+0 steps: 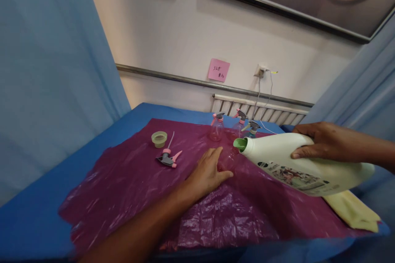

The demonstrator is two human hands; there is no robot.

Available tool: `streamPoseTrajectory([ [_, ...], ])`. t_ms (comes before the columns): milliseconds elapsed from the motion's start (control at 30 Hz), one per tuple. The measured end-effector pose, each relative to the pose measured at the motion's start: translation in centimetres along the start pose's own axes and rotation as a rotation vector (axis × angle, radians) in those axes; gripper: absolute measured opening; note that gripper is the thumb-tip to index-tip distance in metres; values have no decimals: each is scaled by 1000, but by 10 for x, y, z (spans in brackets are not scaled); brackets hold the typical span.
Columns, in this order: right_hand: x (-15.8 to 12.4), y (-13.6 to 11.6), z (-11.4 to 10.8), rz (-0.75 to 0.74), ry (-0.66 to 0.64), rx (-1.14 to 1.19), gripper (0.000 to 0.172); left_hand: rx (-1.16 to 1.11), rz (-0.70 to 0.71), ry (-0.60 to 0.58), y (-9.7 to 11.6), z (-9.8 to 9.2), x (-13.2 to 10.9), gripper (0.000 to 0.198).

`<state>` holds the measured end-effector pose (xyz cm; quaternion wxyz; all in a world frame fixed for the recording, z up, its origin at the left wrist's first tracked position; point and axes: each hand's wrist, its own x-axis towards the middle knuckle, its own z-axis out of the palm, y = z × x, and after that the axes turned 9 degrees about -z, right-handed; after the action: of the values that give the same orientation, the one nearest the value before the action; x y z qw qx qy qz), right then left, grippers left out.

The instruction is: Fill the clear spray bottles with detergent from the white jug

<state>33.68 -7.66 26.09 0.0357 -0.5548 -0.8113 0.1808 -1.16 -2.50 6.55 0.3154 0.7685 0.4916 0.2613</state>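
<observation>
My right hand [314, 141] grips a large cream-coloured jug [286, 160] from above, tilted on its side. The green spout [240, 144] points left. Just below the spout stands a clear bottle [227, 161], hard to see against the purple sheet. My left hand [208, 172] curves around it, thumb nearest me and fingers on the far side. To the left lies a loose grey-and-pink spray trigger head [167, 158] with its tube pointing away. Near it sits a small translucent yellowish cap [159, 139].
Behind my hands stand several spray bottles [217, 129] with trigger heads. A purple plastic sheet [129, 181] covers the blue bed [40, 201]. A folded yellow cloth [353, 209] lies at right. Blue curtains [55, 70] flank both sides; a radiator [226, 104] and plugged cord [259, 72] are behind.
</observation>
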Motion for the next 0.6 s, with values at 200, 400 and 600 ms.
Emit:
streamPoseTrajectory([
  [200,0,1,-1,1,-21,5,38,-19,10,-1,-4,3,0,92],
  [400,-1,2,-3,7,-44,-21,37,-11,-6,-13,-4,5,-2,93],
  [600,-2,-4,-3,30,-53,-17,41,-16,10,-10,-6,6,-1,92],
])
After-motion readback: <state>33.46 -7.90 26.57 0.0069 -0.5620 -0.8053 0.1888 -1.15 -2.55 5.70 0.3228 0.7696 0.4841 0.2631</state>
